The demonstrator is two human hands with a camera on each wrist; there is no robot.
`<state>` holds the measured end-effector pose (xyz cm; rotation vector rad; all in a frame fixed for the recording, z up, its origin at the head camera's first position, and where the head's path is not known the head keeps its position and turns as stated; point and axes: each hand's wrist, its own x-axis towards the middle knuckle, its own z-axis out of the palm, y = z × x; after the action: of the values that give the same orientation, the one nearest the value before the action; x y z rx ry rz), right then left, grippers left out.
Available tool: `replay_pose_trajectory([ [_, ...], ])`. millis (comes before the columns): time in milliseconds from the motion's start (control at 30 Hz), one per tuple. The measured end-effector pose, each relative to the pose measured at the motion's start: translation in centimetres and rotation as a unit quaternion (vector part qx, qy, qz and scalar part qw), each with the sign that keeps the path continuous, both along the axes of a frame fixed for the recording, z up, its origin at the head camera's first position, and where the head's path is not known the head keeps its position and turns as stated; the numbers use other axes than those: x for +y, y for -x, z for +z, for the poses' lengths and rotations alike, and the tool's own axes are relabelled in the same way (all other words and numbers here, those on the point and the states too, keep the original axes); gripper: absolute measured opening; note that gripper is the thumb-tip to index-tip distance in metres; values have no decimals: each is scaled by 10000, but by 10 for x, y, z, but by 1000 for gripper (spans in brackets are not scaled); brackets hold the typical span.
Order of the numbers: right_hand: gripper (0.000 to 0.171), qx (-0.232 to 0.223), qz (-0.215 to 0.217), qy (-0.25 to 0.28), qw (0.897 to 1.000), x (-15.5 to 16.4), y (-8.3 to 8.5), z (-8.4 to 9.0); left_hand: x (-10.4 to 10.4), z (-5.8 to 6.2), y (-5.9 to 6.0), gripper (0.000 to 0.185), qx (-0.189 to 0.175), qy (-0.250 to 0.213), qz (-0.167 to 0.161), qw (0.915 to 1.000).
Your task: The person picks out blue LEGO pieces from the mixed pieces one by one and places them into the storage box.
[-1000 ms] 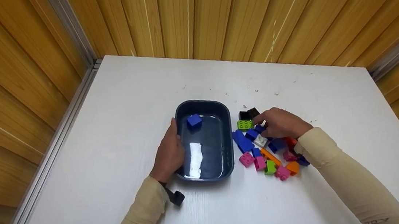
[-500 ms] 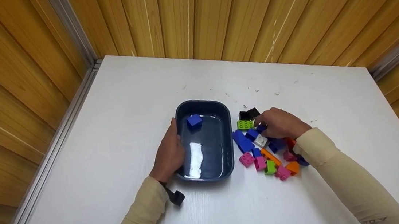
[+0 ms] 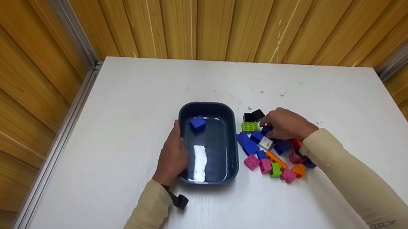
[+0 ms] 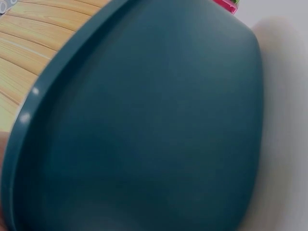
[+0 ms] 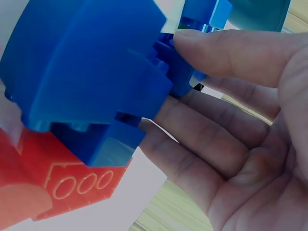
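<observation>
A dark blue tub sits mid-table with one blue brick inside. My left hand grips the tub's left rim; the left wrist view is filled by the tub's outer wall. My right hand reaches into a pile of coloured bricks right of the tub. Its thumb and fingers pinch a small dark blue brick, seen under the fingertips in the head view. A bigger blue brick and a red brick lie against the palm side.
The pile holds a green brick, black bricks, a long blue brick, a white one, and pink and orange ones. Wooden walls enclose the white table at the back and sides.
The right hand's fingers have shifted slightly among the bricks and closed on the small blue one. The left hand and the tub have stayed put.
</observation>
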<state>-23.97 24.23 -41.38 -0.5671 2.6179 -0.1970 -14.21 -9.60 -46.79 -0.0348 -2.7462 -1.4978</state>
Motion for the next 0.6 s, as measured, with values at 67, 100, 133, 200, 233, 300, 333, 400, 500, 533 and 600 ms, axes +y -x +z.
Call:
replay_pose_trajectory([
  [67, 40, 4, 1, -14, 10000, -1, 0, 1, -1, 0, 0, 59, 17, -4, 3, 10000],
  [100, 41, 13, 5, -21, 10000, -1, 0, 2, -1, -1, 0, 59, 25, -8, 5, 10000],
  [133, 41, 23, 16, -17, 10000, -1, -1, 3, -1, -1, 0, 59, 28, -3, 3, 10000],
  [200, 40, 57, 34, 2, 10000, -1, -1, 4, -1, -1, 0, 59, 38, 8, 1, 10000],
  [233, 40, 73, 46, 7, 10000, 0, -1, 5, -1, -1, 0, 59, 44, 2, 3, 10000],
  [300, 40, 89, 83, 22, 9999, -1, -1, 6, -1, -1, -1, 59, 49, 1, -3, 10000],
  [333, 40, 82, 69, 32, 9999, -1, -1, 7, -1, 0, -1, 59, 53, -1, -2, 10000],
  [400, 41, 69, 34, 19, 10000, -2, -1, 9, -1, 0, 0, 59, 42, -15, 1, 10000],
  [500, 42, 46, 12, 6, 10000, -3, -2, 12, -1, 1, 0, 60, -2, -14, 5, 10000],
  [533, 42, 39, -21, 1, 10000, -3, -2, 13, -1, 1, 0, 60, -19, -9, 9, 10000],
  [600, 42, 51, -18, 3, 10000, -4, -2, 15, -1, 1, 0, 59, -62, -1, 5, 10000],
])
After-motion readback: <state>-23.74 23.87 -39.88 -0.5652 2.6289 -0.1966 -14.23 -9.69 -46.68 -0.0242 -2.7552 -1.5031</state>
